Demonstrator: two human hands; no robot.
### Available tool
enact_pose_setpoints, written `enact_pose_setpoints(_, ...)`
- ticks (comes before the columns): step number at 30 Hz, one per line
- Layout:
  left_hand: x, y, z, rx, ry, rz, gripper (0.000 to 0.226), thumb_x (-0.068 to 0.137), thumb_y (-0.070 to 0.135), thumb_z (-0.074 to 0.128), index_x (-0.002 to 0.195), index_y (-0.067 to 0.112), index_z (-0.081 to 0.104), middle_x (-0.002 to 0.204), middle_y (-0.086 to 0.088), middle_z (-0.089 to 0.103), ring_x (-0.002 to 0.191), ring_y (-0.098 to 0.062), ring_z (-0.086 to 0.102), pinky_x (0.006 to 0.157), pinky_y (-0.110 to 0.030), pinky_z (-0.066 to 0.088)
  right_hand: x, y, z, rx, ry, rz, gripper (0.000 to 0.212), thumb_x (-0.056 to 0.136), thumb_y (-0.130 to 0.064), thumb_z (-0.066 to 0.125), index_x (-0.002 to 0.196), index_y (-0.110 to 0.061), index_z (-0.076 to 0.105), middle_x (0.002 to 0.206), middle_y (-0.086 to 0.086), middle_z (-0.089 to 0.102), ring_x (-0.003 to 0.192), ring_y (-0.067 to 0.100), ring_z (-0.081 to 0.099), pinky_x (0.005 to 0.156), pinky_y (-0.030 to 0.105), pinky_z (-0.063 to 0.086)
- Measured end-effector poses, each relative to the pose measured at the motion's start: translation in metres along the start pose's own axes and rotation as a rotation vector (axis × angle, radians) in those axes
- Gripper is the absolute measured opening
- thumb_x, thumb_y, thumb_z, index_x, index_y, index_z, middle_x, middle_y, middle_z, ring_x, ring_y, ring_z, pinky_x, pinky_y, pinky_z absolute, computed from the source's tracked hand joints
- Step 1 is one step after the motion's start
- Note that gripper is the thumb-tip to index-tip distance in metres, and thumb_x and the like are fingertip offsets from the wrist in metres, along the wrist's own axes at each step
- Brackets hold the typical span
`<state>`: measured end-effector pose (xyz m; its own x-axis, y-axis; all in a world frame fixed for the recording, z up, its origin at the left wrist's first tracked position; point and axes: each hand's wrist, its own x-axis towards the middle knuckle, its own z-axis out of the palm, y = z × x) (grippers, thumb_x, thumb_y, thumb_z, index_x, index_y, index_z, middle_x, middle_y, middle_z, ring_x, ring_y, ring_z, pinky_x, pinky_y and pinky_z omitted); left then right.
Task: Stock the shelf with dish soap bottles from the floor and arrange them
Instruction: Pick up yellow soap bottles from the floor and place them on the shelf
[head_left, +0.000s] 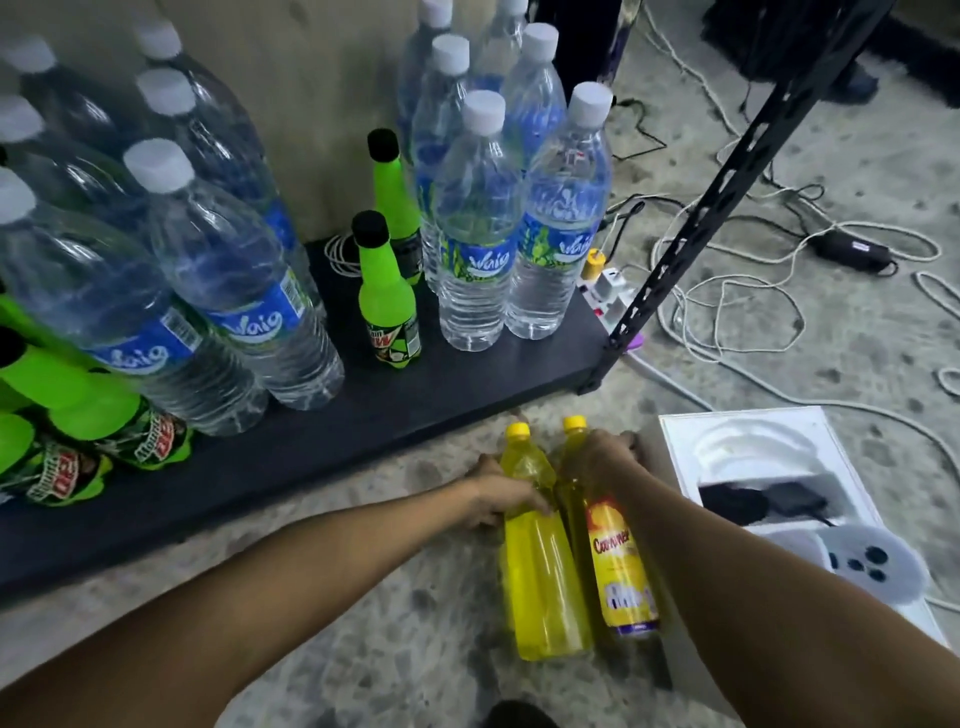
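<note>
2 yellow dish soap bottles stand side by side, touching, on the speckled floor (426, 639) at about 6 o'clock in the view. The left hand (501, 493) wraps the upper body of the plain yellow bottle (540, 561), fingers curled around its shoulder. The right hand (605, 457) closes over the neck and shoulder of the labelled yellow bottle (621, 566), whose red and yellow label faces the camera; the fingers bend around its far side, so their tips are hidden.

The dark shelf board (415, 395) lies at 12 o'clock from the soap bottles, just above the floor. On it, at 1 o'clock, stands a cluster of clear Waig water bottles (475, 260) with white caps; a second group of water bottles (218, 270) fills 10 o'clock. 2 green Mountain Dew bottles (387, 306) stand between the groups, and more green bottles (78, 441) sit at 9 o'clock.

At 3 o'clock rests a white tray (685, 436) holding a pale game controller (867, 561). Tangled cables (753, 312) and a power strip (613, 296) lie at 2 o'clock beside the black shelf upright (727, 176).
</note>
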<state>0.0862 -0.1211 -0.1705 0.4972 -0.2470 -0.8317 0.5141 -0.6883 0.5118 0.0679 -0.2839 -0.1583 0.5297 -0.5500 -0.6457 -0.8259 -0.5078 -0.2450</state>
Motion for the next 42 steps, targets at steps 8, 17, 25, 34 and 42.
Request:
enact_pose_setpoints(8,-0.051,-0.025,-0.05,0.057,0.001,0.149,0.126,0.04,0.029,0.102,0.145,0.021,0.031,0.132,0.006,0.055,0.122,-0.015,0.053,0.087,-0.018,0.052,-0.026,-0.016,0.004,-0.024,-0.062,0.022,0.089,0.072,-0.035,0.086,0.138,-0.005,0.035,0.13,0.015,0.052,0.124,0.031,0.057,0.086,0.033,0.051)
enact_pose_setpoints(17,-0.216,-0.02,-0.166,0.43,0.149,0.452,0.068,0.055,0.015,0.099,0.106,0.027,0.056,0.092,0.019,0.063,0.083,0.0,0.061,0.068,-0.001,0.044,-0.139,-0.07,-0.039,-0.074,0.052,-0.35,0.074,0.073,-0.027,0.085,0.128,-0.004,0.042,0.129,0.022,0.055,0.119,0.036,0.057,0.082,0.031,0.045)
enact_pose_setpoints(25,-0.41,-0.001,-0.246,0.331,0.526,0.692,0.087,0.035,0.05,0.098,0.112,0.028,0.064,0.107,0.017,0.072,0.102,-0.003,0.068,0.093,-0.023,0.055,-0.345,-0.143,-0.15,-0.216,0.205,-0.777,0.088,0.082,-0.038,0.076,0.148,-0.007,0.027,0.136,0.011,0.056,0.125,0.026,0.055,0.09,0.025,0.042)
enact_pose_setpoints(34,-0.646,0.071,-0.286,0.117,0.803,1.031,0.08,0.038,0.042,0.101,0.111,0.032,0.069,0.101,0.017,0.078,0.098,0.0,0.072,0.095,-0.03,0.057,-0.586,-0.197,-0.311,0.049,0.198,-1.26,0.103,0.073,-0.034,0.088,0.155,-0.019,0.027,0.143,0.006,0.055,0.131,0.025,0.052,0.11,0.045,0.044)
enact_pose_setpoints(42,-0.762,0.153,-0.344,-0.053,0.927,1.0,0.077,0.033,0.025,0.102,0.099,0.028,0.063,0.091,0.011,0.077,0.085,-0.008,0.073,0.057,-0.024,0.056,-0.675,-0.252,-0.405,0.425,0.16,-1.405,0.055,0.07,-0.025,0.091,0.108,-0.029,0.052,0.099,-0.009,0.064,0.091,0.01,0.059,0.069,0.025,0.046)
